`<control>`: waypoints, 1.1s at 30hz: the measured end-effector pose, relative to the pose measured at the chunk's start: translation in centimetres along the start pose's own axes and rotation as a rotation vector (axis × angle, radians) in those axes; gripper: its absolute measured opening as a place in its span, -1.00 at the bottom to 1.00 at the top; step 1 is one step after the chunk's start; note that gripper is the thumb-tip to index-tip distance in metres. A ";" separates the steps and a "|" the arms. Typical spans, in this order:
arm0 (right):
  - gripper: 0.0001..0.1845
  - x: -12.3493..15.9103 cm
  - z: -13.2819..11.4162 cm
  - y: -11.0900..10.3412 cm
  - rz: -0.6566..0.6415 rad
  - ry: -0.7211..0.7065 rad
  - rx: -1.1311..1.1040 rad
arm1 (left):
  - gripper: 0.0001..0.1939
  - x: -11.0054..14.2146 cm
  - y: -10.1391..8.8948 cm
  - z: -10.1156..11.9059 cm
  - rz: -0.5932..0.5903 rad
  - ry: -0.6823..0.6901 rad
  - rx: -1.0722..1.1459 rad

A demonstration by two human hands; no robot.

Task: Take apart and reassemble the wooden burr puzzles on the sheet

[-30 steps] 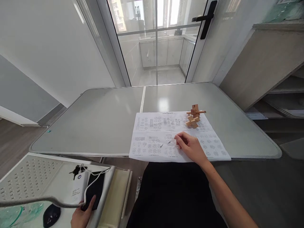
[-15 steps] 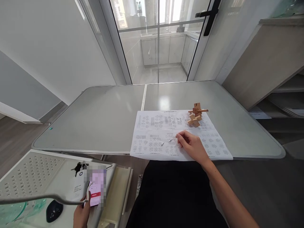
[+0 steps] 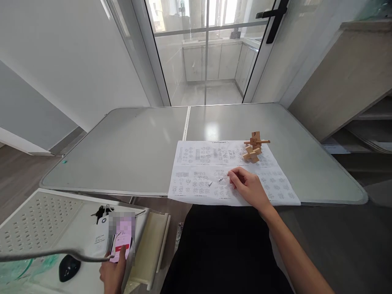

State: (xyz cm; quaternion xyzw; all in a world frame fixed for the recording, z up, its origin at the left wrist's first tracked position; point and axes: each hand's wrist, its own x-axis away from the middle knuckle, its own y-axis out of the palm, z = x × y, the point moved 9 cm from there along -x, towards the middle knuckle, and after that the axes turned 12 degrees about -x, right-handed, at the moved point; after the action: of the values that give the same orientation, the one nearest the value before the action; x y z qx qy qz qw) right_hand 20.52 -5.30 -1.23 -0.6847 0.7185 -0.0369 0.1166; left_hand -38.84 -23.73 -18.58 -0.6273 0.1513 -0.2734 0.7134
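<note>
My left hand (image 3: 113, 271) is over a phone (image 3: 124, 230) with a pink screen, which lies on a white surface at the lower left. One stretched digit touches the red strip on the screen, and the other fingers bend beside the phone's lower edge. A grey cable (image 3: 61, 254) runs across to that edge. My right hand (image 3: 247, 187) rests on a printed sheet (image 3: 190, 167) of small diagrams, its fingers curled together with nothing visible in them. Just beyond it on the sheet stand interlocked wooden puzzle pieces (image 3: 253, 148). Two small shiny metal-looking bits (image 3: 210, 184) lie left of the hand.
The sheet overhangs the front edge of a grey folding table (image 3: 137, 151). Around the phone are a white box (image 3: 101, 237), keys (image 3: 99, 213) and a black mouse (image 3: 69, 268). A glass door (image 3: 206, 61) stands behind the table, a shelf unit (image 3: 330, 77) at right.
My left hand has shifted right and down, and its stretched digit now touches the red strip on the phone. My right hand has stayed in place. The view has tilted slightly.
</note>
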 end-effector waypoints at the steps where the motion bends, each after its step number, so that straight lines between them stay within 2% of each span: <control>1: -0.51 0.0 0.0 0.0 0.000 -0.005 0.004 | 0.00 0.0 0.3 -0.5 -0.014 -0.060 -0.017; 3: -0.51 0.0 -0.1 -0.1 -0.001 -0.013 0.006 | 0.00 0.1 0.7 -0.9 -0.027 -0.103 -0.028; 13: -0.55 0.0 -0.1 -0.1 0.000 -0.014 0.009 | 0.01 0.5 1.1 -0.8 -0.035 -0.014 -0.058; 33: -0.55 0.1 0.1 -0.1 0.005 -0.035 0.012 | 0.04 1.1 1.8 -1.1 0.007 -0.015 -0.109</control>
State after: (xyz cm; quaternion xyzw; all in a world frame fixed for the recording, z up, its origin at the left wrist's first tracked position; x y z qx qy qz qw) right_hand 20.66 -5.34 -1.34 -0.6828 0.7178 -0.0288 0.1335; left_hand -38.15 -25.14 -20.39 -0.6668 0.1628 -0.2574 0.6801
